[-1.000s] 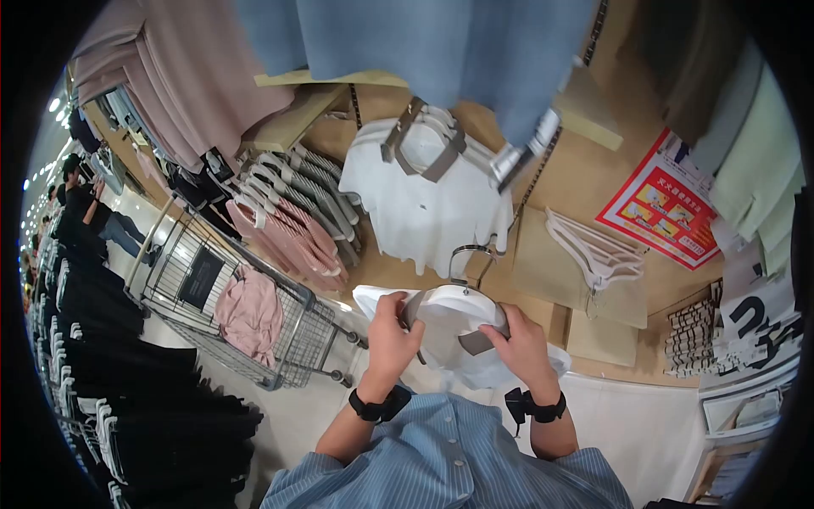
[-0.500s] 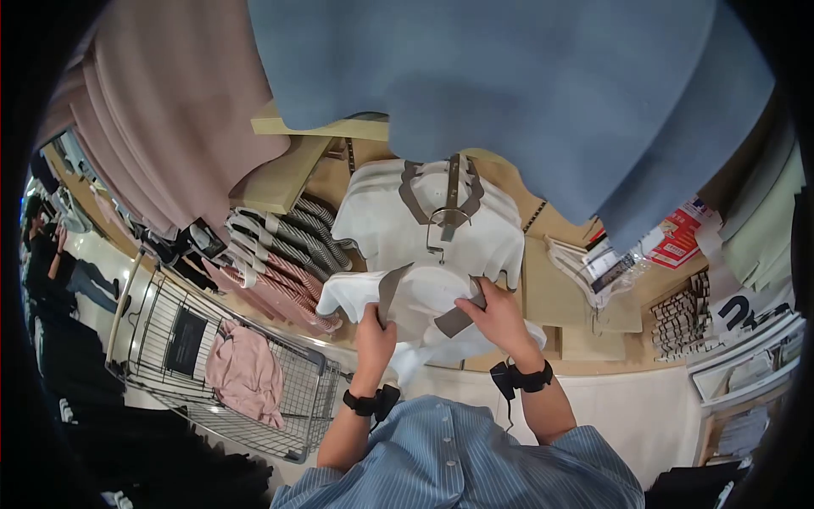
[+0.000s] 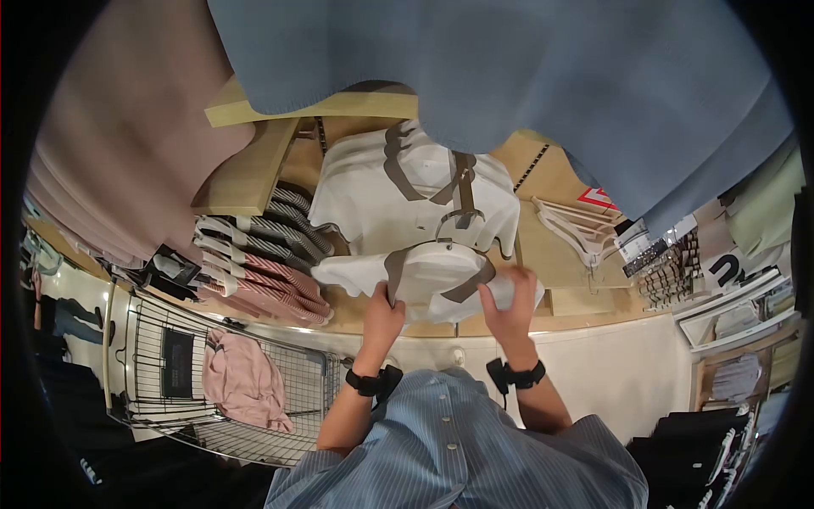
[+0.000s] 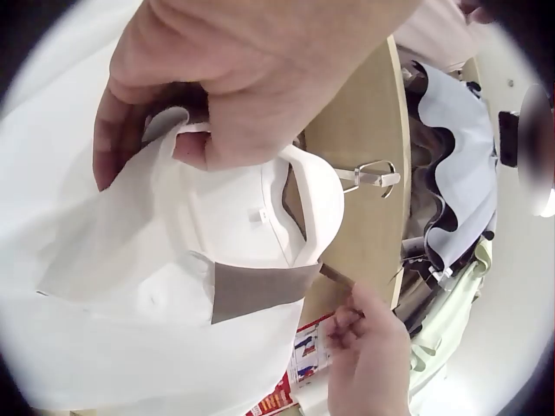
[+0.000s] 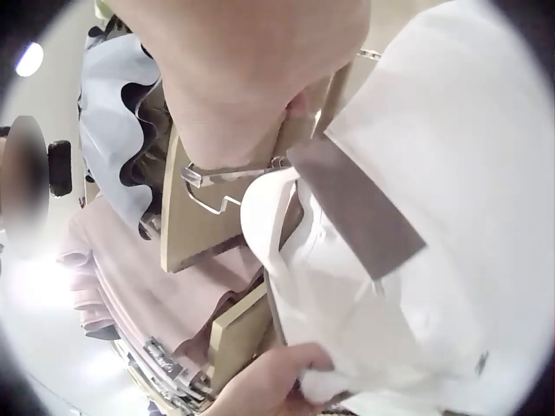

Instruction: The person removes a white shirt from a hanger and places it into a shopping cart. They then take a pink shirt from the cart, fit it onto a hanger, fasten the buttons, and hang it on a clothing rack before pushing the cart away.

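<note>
**Head view.** The left hand (image 3: 381,316) and the right hand (image 3: 509,307) are holding a white knit polo shirt with a taupe collar (image 3: 424,278) up against a tan wooden display panel (image 3: 560,254). The shirt is hanging in the air just below a matching white hung polo (image 3: 381,199). A wire-mesh trolley (image 3: 288,373) carrying a crumpled pink garment (image 3: 246,377) is standing to the left.

**Left wrist view.** The left hand's fingers and thumb are curling round one shoulder of the polo shirt, clamping the soft fabric onto the smooth, curved white plastic hanger (image 4: 328,204) inside it. The right hand's fingertips are pinching the shirt at the end of its flat, stiff collar band (image 4: 260,290).

**Right wrist view.** The thin bent metal hook (image 5: 208,180) is projecting free beside the right hand, and no rail is showing under it.

**Risks, as a judgement.** The limp knit is resting on a slick hanger, so a loosened left-hand grip could let a shoulder slide off. The collar pinch is light, so a tug could pull the placket askew. The slim hook could also snag the hung polo close above.
</note>
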A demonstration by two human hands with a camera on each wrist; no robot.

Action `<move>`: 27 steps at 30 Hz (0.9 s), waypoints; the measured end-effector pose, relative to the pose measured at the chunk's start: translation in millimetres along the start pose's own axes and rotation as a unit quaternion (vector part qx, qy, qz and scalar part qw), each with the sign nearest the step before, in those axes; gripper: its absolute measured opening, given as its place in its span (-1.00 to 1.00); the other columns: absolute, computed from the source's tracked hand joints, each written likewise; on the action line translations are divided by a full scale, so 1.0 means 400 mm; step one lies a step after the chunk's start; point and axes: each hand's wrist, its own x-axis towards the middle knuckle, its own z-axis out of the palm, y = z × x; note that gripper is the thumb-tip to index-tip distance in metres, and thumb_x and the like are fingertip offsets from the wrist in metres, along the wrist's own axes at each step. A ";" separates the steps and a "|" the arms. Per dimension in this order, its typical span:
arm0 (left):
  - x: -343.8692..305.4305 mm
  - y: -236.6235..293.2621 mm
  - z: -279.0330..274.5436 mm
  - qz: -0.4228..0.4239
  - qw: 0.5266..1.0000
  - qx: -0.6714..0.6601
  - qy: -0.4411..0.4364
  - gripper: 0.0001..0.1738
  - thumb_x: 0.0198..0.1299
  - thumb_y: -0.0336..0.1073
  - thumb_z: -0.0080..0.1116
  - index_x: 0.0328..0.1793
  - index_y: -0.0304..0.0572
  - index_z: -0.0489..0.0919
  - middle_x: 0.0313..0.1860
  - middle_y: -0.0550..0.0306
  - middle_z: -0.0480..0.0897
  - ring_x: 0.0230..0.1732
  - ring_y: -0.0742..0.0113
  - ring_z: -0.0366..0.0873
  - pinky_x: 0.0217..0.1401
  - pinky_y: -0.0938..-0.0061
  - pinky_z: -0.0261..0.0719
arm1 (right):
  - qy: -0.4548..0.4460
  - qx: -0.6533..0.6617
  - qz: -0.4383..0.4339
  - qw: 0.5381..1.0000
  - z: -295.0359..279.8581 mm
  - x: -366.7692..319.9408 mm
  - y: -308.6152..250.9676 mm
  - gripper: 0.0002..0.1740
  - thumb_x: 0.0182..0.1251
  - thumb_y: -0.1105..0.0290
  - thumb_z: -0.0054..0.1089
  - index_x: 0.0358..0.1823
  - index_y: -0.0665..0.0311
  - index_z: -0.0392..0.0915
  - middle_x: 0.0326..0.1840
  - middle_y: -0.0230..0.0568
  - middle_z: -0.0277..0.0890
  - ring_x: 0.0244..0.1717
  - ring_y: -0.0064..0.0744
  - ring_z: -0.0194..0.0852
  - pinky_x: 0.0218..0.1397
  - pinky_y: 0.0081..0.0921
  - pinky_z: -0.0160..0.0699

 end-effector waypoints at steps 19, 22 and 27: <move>-0.034 -0.122 -0.002 -0.029 0.975 -0.191 -0.112 -0.28 0.06 -0.12 0.47 0.22 -0.35 0.38 0.08 0.02 0.51 0.05 0.26 0.51 0.04 0.38 0.55 | -0.279 0.278 0.400 0.827 0.208 -0.244 0.110 -0.67 0.23 0.44 0.26 -0.03 0.51 0.54 -0.25 -0.03 0.66 -0.36 -0.27 0.71 -0.29 -0.41 0.63; -0.055 -0.193 0.026 -0.049 0.993 -0.073 -0.076 -0.32 0.03 -0.14 0.49 0.16 -0.37 0.41 0.06 -0.01 0.47 0.05 0.24 0.50 0.02 0.38 0.53 | -0.308 0.325 0.430 0.784 0.177 -0.237 0.100 -0.67 0.24 0.46 0.26 -0.02 0.52 0.55 -0.23 -0.08 0.67 -0.37 -0.36 0.69 -0.28 -0.46 0.64; -0.056 -0.241 0.098 -0.121 0.967 -0.211 -0.078 -0.56 0.09 -0.25 0.43 0.00 -0.39 0.56 -0.19 0.05 0.63 -0.24 0.36 0.59 -0.16 0.48 0.57 | -0.314 0.360 0.442 0.760 0.173 -0.229 0.069 -0.65 0.25 0.46 0.27 0.00 0.53 0.54 -0.18 -0.13 0.67 -0.33 -0.39 0.67 -0.27 -0.50 0.68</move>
